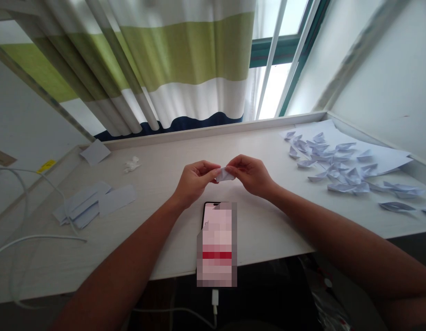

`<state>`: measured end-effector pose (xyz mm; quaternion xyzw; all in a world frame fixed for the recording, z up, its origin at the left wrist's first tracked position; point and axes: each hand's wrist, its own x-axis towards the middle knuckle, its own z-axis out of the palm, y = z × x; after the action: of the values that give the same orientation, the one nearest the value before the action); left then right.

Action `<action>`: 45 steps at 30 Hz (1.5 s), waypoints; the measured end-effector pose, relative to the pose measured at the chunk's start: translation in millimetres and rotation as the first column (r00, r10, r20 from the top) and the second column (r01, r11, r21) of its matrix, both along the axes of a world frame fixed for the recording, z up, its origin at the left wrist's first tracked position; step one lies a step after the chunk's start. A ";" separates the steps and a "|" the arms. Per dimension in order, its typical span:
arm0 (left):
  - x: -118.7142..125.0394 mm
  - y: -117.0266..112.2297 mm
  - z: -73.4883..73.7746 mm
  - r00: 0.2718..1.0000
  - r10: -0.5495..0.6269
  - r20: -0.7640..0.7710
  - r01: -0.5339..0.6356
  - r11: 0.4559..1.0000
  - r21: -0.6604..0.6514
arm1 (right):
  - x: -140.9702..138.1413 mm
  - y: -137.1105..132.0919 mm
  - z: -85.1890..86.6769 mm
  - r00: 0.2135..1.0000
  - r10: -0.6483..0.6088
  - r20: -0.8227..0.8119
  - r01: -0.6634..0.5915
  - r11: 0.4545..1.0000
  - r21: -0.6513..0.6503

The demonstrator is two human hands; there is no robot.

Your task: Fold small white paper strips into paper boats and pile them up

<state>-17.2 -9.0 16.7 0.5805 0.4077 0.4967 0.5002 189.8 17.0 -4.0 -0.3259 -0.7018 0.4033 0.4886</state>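
Observation:
Between my two hands is a small folded piece of white paper [225, 174], held just above the table. My left hand [198, 177] pinches its left end between thumb and fingers. At the right end, my right hand [250, 174] grips it the same way. The fingertips hide parts of the paper's edges and folds. Right of my hands lie several folded paper boats [332, 168] in a loose heap, some resting on large white sheets [388, 154]. A phone [218, 239] with a lit screen, partly blurred out, lies below my hands.
Cut paper pieces [83, 204] lie at the left, with a single square sheet [95, 152] farther back. Crumpled paper [131, 164] sits nearby. White cables [43, 237] cross the table's left side. A charging plug [215, 297] shows below the phone. A raised rim [206, 133] borders the table's back.

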 end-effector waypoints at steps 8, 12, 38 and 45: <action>-1.5 0.6 -1.0 1.000 0.013 -0.027 -0.013 1.000 0.003 | -1.2 3.1 -4.8 0.998 0.002 -0.066 0.000 0.999 0.042; -0.1 -2.0 -0.1 0.998 -0.007 -0.061 0.008 1.000 0.025 | -1.3 -0.2 -3.5 0.999 0.035 -0.037 -0.034 0.999 0.018; 1.7 -2.4 -4.6 1.000 -0.026 0.009 0.026 1.000 0.011 | 2.5 5.0 2.6 0.972 0.175 -0.158 -0.206 0.956 -0.210; 10.6 -10.2 -0.8 1.000 0.015 0.028 -0.015 1.000 0.021 | 5.6 4.9 8.6 0.975 0.182 -0.126 -0.205 0.957 -0.204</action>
<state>-6.6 -19.2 15.9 0.5757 0.3999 0.5126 0.4959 195.4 21.8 4.7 -0.2846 -0.6555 0.5396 0.4451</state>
